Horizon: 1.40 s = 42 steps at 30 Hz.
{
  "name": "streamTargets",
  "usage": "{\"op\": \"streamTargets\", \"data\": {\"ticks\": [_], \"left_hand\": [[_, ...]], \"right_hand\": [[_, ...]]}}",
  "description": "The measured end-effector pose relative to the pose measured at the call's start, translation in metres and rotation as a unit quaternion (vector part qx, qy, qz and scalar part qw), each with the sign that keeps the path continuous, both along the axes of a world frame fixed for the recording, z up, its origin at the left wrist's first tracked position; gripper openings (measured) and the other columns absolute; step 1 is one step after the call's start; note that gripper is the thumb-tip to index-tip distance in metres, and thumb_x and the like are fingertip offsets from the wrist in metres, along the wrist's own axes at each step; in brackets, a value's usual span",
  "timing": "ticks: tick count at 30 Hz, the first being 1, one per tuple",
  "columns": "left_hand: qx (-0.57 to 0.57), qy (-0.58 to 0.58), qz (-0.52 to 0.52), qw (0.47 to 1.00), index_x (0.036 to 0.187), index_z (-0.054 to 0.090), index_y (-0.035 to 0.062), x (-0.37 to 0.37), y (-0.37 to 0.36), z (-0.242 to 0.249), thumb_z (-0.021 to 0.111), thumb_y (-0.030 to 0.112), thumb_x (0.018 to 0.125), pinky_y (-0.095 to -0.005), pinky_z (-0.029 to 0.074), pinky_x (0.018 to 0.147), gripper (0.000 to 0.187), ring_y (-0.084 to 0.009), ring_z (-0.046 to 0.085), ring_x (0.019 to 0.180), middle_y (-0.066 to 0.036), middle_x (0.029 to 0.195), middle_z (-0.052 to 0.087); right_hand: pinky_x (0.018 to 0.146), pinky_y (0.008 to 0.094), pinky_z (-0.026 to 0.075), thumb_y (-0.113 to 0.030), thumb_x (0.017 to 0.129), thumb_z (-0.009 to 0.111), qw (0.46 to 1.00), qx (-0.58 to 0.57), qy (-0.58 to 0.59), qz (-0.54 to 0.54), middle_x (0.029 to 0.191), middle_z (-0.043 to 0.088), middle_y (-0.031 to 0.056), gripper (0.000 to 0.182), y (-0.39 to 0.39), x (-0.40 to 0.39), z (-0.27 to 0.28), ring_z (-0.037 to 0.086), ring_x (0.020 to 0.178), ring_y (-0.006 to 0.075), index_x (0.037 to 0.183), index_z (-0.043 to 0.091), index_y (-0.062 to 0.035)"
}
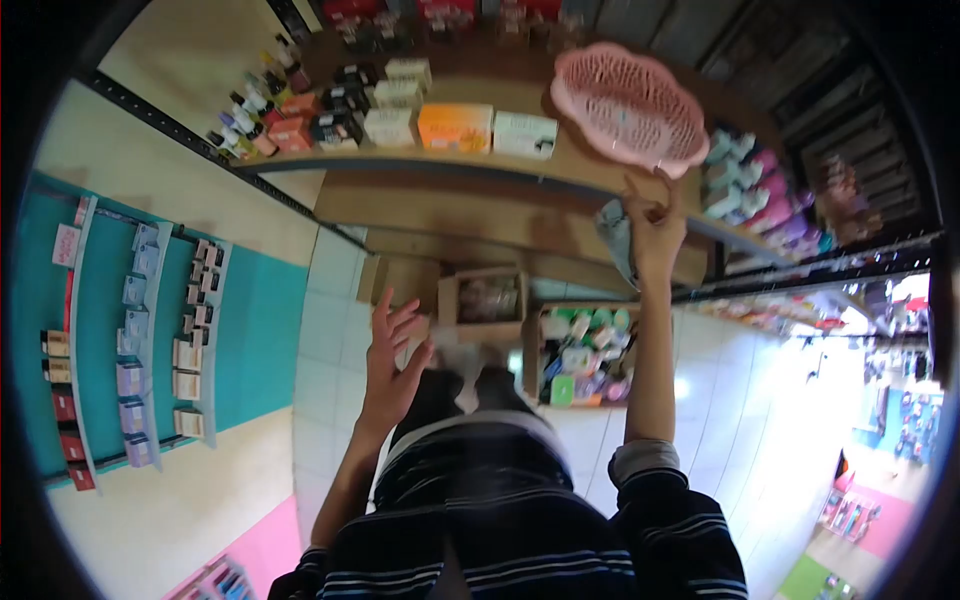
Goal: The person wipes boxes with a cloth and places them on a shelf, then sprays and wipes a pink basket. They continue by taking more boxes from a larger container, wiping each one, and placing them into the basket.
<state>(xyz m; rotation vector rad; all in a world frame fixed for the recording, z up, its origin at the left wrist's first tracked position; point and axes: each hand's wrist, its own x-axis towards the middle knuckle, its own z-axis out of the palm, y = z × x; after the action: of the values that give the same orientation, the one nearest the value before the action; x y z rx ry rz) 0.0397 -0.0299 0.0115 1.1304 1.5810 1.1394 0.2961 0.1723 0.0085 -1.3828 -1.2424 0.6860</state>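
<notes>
My right hand [657, 232] is up at the shelf's front edge with a grey-blue cloth [617, 240] held in it, part of the cloth hanging down on the left side. Its raised fingertips come right to the lower rim of a pink openwork plastic basket [630, 105], which sits on the shelf. My left hand [395, 365] hovers lower down in front of my body, fingers spread, holding nothing.
Along the shelf [450, 172] stand an orange box [455, 128], a white box [525, 135], small bottles [250, 120] and several pastel bottles [745, 180]. On the floor are a carton [483, 300] and a box of mixed packages [587, 355]. Wall racks [140, 340] hang at left.
</notes>
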Motion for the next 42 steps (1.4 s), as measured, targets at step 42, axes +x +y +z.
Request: {"op": "streamTargets", "data": {"ticks": [42], "left_hand": [[-0.116, 0.51, -0.453, 0.722, 0.099, 0.046, 0.0034, 0.071, 0.07, -0.681, 0.052, 0.004, 0.073, -0.0417, 0.049, 0.069, 0.026, -0.033, 0.056, 0.089, -0.017, 0.099, 0.054]], "right_hand": [[0.072, 0.0408, 0.047, -0.027, 0.07, 0.061, 0.845, -0.506, -0.12, 0.126, 0.084, 0.061, 0.0174, 0.027, -0.278, -0.064, -0.679, 0.058, 0.082, 0.0347, 0.092, 0.058, -0.0109]]}}
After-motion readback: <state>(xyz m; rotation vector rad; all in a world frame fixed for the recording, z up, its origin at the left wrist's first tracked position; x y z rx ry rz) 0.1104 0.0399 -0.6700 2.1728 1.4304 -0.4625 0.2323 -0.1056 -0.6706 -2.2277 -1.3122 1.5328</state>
